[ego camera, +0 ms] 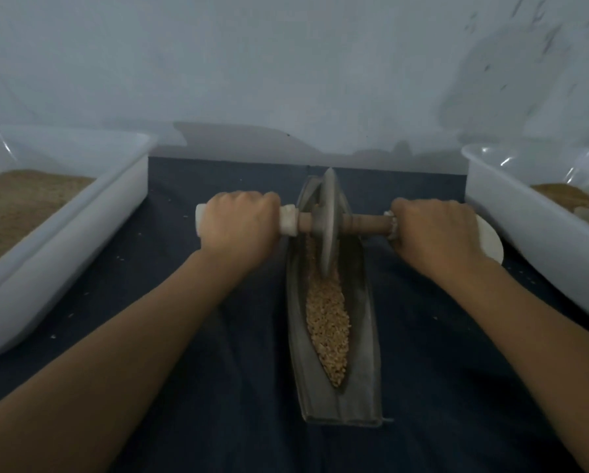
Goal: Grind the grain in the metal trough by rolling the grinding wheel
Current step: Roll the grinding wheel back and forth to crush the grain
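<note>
Grey metal grinding wheel [329,220] upright in long metal trough [298,336] of tan grain [327,319], left hand [240,221] and right hand [434,230] fingers curled around its white-wrapped wooden axle [364,224], wheel between them

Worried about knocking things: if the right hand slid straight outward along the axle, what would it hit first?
Probably the right tub: the right hand grips the handle close beside it, though depth is unclear.
</note>
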`<state>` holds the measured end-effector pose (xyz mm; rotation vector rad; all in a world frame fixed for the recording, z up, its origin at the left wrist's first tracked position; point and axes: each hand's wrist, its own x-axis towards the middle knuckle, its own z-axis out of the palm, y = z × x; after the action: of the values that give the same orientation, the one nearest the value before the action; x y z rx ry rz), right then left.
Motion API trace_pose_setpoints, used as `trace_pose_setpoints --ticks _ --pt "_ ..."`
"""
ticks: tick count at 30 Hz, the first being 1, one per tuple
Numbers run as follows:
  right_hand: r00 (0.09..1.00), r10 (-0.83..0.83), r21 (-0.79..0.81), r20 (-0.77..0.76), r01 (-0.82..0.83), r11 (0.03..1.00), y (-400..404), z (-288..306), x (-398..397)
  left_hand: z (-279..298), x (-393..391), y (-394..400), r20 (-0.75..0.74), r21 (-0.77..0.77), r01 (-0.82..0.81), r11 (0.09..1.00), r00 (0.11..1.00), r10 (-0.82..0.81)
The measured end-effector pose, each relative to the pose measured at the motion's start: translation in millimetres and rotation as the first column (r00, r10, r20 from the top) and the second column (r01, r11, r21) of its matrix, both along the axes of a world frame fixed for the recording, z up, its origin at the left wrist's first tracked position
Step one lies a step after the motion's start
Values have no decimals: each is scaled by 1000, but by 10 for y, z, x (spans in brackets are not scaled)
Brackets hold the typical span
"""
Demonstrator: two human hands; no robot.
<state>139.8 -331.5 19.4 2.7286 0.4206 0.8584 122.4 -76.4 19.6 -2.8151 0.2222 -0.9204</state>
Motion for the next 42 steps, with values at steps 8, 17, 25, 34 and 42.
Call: trace_pose_setpoints --ticks 8,17,25,34,42 --pt "994 31 -43 -106 -36 998 -123 -4 -554 2 -526 57 -46 21 73 997 996 -72" --pt "995 -21 -4 -97 21 1000 -59 -28 -291 -27 -311 21 -24 -20 92 996 995 -93" --pt "995 -47 -33 -91 45 998 25 107 -209 -3 -154 38 -16 -37 80 996 997 -80" --pt "988 -18 -61 -156 9 998 -17 107 -609 -102 -479 117 -65 -85 138 987 987 -144" --pt "995 -21 -64 -97 15 998 67 184 -100 -62 -33 48 -43 -43 13 999 999 -14"
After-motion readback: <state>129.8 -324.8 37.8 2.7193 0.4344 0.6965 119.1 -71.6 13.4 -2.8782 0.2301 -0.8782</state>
